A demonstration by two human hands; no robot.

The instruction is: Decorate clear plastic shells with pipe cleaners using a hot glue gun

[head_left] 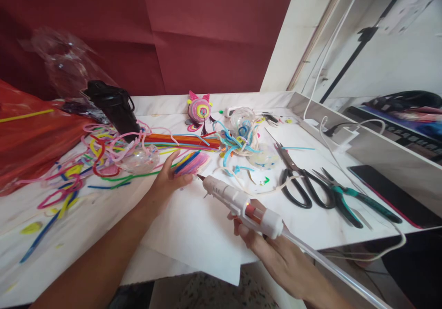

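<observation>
My left hand (170,175) holds a rounded piece (191,163) covered in pink, blue, yellow and orange pipe cleaner between thumb and fingers. In my right hand (258,235) is a white glue gun (235,198), its fingers wrapped round the handle. The gun's tip is close to the right side of the striped piece; whether they touch is unclear. A clear glue stick (331,265) sticks out of the gun's back. Below both hands lies a white paper sheet (193,235).
Loose pipe cleaners (100,154) tangle at the left, near a black object (112,108). Behind stands a pink round figure (200,109). Black-handled scissors (293,166) and green-handled pliers (345,194) lie right, before a dark phone-like slab (390,196). Cables cross the right edge.
</observation>
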